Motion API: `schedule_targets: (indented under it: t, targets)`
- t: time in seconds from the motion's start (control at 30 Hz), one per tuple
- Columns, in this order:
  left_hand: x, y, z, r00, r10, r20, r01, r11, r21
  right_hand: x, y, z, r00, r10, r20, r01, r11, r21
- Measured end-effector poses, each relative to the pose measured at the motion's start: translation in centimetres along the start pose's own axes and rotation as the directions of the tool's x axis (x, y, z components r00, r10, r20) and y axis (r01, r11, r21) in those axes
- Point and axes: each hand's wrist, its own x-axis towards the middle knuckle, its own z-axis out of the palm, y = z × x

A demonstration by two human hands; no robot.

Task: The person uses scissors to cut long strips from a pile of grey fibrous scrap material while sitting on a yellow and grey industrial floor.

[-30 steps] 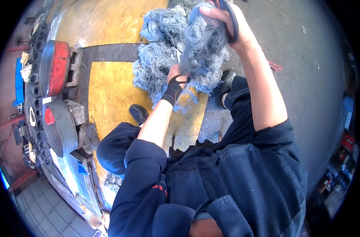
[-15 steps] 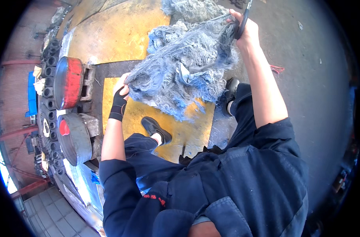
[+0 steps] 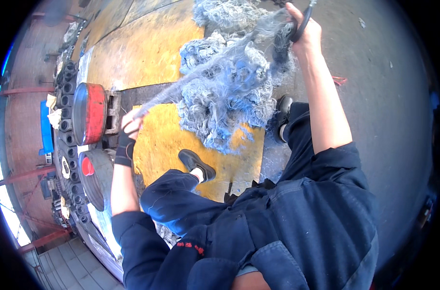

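Observation:
A stretched length of grey-blue yarn waste (image 3: pixel 186 79) runs taut between my hands. My left hand (image 3: pixel 131 123), in a black wrist wrap, is closed on its lower left end. My right hand (image 3: pixel 308 37), at the top, is closed round black-handled scissors (image 3: pixel 304 21); the yarn's other end reaches that hand, where the fingers partly hide the grip. Below the stretched length lies a loose heap of tangled grey and blue yarn (image 3: pixel 227 108). A second fluffy clump (image 3: pixel 227 14) lies beyond it.
Yellow boards (image 3: pixel 142 48) cover part of the floor, with my shoe (image 3: pixel 197 164) on one. To the left stand a red drum-like container (image 3: pixel 90 113) on a block and a dark round one (image 3: pixel 97 181). Several dark tubes (image 3: pixel 65 113) line up behind. A red cord (image 3: pixel 340 80) lies right.
My left hand has pulled left and down, drawing the yarn into a longer, thinner strand off the heap. The right hand with the scissors has moved only slightly.

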Motion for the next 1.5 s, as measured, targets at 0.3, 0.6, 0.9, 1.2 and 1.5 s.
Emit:
schedule_targets:
  t: [0.3, 0.6, 0.9, 1.2, 1.5]
  targets:
    - [-2.6, -3.5, 12.4, 0.967, -0.25, 0.052, 0.25, 0.968, -0.002, -3.0, -0.9, 0.3, 0.833, 0.406, 0.376, -0.192, 0.849, -0.492]
    - [2.4, 9.8, 19.0, 0.839, -0.212, 0.502, 0.525, 0.559, -0.641, -10.5, 4.3, 2.8, 0.429, 0.781, 0.454, -0.059, 0.526, -0.848]
    - [4.0, 3.8, 16.0, 0.899, 0.168, 0.404, -0.037, 0.949, -0.312, -17.9, 9.5, 2.5, 0.155, 0.864, 0.479, -0.095, 0.496, -0.863]
    - [-1.6, 4.8, 6.8, 0.968, -0.252, -0.011, 0.15, 0.613, -0.775, -20.4, 11.1, 2.0, 0.224, 0.877, 0.424, -0.105, 0.455, -0.884]
    - [-7.8, 11.7, 6.3, 0.969, -0.242, -0.057, 0.185, 0.856, -0.483, -13.2, 14.0, 6.3, 0.535, 0.567, 0.626, 0.253, 0.6, -0.759]
